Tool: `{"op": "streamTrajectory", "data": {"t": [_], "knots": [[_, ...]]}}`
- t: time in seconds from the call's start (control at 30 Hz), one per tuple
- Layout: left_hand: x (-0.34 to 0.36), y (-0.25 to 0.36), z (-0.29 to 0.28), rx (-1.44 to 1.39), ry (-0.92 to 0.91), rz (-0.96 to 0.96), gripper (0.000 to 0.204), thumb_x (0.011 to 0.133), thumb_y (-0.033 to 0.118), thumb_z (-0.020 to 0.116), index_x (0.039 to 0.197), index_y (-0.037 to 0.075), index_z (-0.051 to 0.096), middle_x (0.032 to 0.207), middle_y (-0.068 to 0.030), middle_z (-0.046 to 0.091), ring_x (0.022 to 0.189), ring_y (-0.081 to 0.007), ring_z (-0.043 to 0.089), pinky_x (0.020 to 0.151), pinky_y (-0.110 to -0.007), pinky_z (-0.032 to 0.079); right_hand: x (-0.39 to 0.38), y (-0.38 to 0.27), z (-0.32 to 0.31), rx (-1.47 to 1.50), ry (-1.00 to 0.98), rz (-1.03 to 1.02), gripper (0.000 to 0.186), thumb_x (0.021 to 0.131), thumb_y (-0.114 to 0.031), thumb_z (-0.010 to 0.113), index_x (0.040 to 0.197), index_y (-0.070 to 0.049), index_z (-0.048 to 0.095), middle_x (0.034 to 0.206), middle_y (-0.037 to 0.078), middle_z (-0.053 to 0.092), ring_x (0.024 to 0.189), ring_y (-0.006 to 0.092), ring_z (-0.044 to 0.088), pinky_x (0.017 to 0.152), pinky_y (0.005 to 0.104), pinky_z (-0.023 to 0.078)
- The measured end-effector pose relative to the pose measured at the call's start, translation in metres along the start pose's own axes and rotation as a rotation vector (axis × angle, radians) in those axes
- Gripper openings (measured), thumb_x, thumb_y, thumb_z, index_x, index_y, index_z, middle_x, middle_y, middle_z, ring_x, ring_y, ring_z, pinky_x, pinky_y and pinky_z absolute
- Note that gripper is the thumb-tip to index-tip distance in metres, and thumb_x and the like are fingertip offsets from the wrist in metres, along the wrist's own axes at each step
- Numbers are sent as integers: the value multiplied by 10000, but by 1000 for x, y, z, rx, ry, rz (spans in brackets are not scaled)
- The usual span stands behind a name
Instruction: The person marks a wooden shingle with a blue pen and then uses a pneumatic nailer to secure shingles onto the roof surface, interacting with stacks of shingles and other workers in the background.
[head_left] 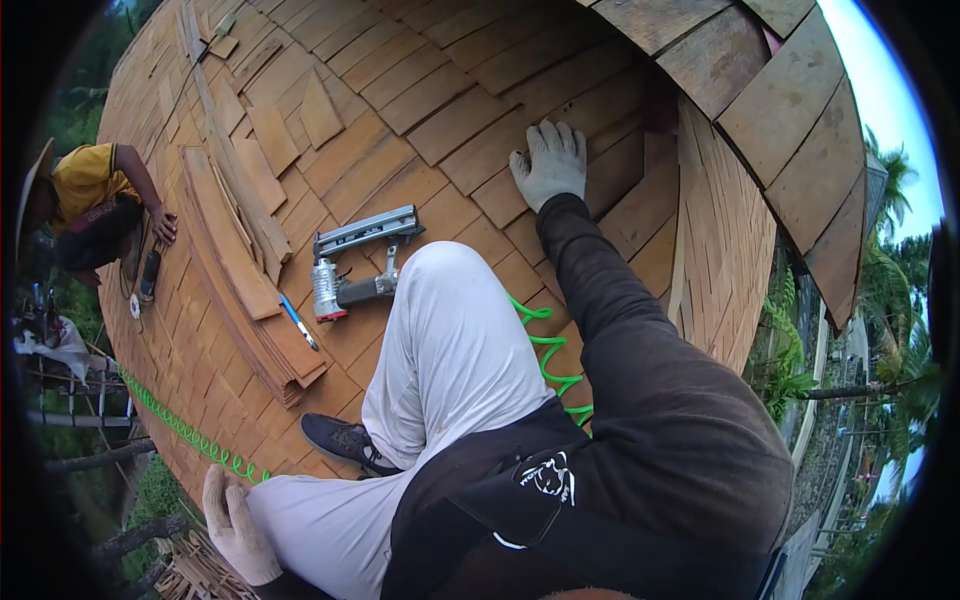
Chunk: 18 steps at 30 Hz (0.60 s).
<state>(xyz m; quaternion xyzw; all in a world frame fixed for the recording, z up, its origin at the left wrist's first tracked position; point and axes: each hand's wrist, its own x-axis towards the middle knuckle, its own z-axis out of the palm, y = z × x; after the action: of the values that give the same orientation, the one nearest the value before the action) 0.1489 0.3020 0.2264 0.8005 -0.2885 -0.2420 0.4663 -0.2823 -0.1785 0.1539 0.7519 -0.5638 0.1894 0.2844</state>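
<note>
My right hand (550,162), in a pale work glove, rests on the wooden shingles (470,128) with its fingers spread and slightly bent, holding nothing. Beside my bent knee at the lower left is my left hand (238,532), also gloved, its fingers stretched out and nothing visible in them. A silver and black pneumatic nail gun (365,250) lies on the shingles in front of my knee, its handle end partly hidden by my trouser leg. Left of it, a blue and white pen-like tool (298,322) lies on a stack of long thin wooden boards (235,260).
A green coiled air hose (190,430) runs along the lower left; another stretch (550,345) shows beside my knee. At the far left a person in a yellow shirt (85,175) crouches, a hand near a grinder-like tool (150,275). A shingled overhang (770,100) juts out upper right.
</note>
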Motion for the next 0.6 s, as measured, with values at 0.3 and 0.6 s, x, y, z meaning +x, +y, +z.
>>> {"op": "streamTrajectory", "data": {"t": [0.3,0.6], "knots": [[-1,-1,-1,29,17,61,430,1023,157,598,1382,-74,551,1128,-98,640,1000,-164,595,938,-310,487,-9,-22,-10,77,-82,48,474,904,-393,609,1247,-68,639,1372,119,590,1344,336,452,1194,523,276],[-1,-7,-5,5,-5,94,411,1020,160,606,1352,-79,562,1074,-93,650,959,-160,604,903,-306,499,-38,-71,-21,211,-92,6,454,869,-361,628,1210,-61,638,1309,122,589,1292,332,454,1168,528,280]]}}
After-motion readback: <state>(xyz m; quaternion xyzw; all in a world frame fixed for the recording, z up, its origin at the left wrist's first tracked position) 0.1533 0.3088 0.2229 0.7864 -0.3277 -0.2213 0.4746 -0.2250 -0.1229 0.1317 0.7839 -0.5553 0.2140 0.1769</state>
